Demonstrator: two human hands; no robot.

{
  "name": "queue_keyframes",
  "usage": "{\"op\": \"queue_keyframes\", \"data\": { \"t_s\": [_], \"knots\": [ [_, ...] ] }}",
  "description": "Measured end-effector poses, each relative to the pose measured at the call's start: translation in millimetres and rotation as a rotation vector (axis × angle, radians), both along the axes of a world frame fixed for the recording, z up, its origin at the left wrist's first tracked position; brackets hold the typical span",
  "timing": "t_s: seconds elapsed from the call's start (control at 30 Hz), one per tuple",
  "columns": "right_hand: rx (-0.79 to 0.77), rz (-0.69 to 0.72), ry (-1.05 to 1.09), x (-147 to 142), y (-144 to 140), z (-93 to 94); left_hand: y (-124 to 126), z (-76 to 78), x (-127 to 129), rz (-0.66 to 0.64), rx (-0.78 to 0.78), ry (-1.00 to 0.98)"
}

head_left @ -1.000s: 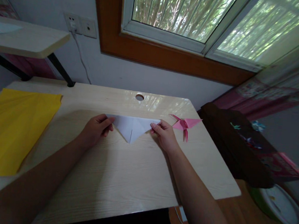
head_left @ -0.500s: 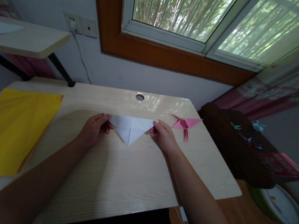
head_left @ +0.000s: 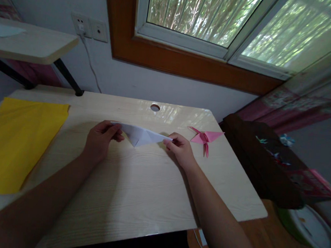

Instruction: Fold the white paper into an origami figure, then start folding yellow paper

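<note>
A folded white sheet of paper, roughly a triangle with its point towards me, is stretched between my two hands over the desk. My left hand pinches its left corner between thumb and fingers. At the opposite corner, the thumb and fingers of my right hand close on the paper. The sheet is tilted, its long edge sloping down to the right. To the right of my right hand lies a pink folded-paper figure with thin pointed limbs.
A large yellow sheet lies on the desk's left side. Behind it rises a raised shelf on black legs. A round cable hole is near the back edge. Right of the desk stands dark furniture with small paper pieces.
The white paper has tipped and turned, so its lower point has moved up and left. My left hand has shifted slightly left and up; my right hand has turned a little.
</note>
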State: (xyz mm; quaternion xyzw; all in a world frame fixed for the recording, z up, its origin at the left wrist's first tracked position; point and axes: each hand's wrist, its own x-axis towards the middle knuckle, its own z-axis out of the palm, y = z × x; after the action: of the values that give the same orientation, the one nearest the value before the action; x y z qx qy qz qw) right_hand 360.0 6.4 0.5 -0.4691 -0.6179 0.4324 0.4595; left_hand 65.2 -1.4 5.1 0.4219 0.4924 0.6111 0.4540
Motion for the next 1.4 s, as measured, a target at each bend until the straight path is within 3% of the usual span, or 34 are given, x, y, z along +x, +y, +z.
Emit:
{"op": "queue_keyframes", "data": {
  "t_s": [0.17, 0.33, 0.63, 0.8, 1.03, 1.4],
  "knots": [
    [0.342, 0.028, -0.186, 0.0, 0.4, 4.2, -7.1, 4.8, 2.7, -0.016, 0.047, 0.052],
    [0.497, 0.115, -0.369, -2.4, -3.0, 9.4, -13.2, 7.3, 3.7, -0.123, 0.087, 0.184],
    [0.498, 0.296, -0.539, -12.4, -4.5, 9.9, -16.2, 5.5, 1.7, -0.227, 0.236, 0.47],
    [0.556, 0.271, -0.562, -14.6, -7.3, 9.9, -17.1, 4.0, 3.8, -0.239, 0.243, 0.463],
    [0.609, 0.284, -0.506, -15.9, -7.2, 9.7, -14.3, 5.4, 3.9, -0.252, 0.388, 0.509],
    [0.594, 0.331, -0.451, -16.0, -8.3, 10.7, -15.3, 6.0, 5.6, -0.201, 0.305, 0.464]
  ]
}}
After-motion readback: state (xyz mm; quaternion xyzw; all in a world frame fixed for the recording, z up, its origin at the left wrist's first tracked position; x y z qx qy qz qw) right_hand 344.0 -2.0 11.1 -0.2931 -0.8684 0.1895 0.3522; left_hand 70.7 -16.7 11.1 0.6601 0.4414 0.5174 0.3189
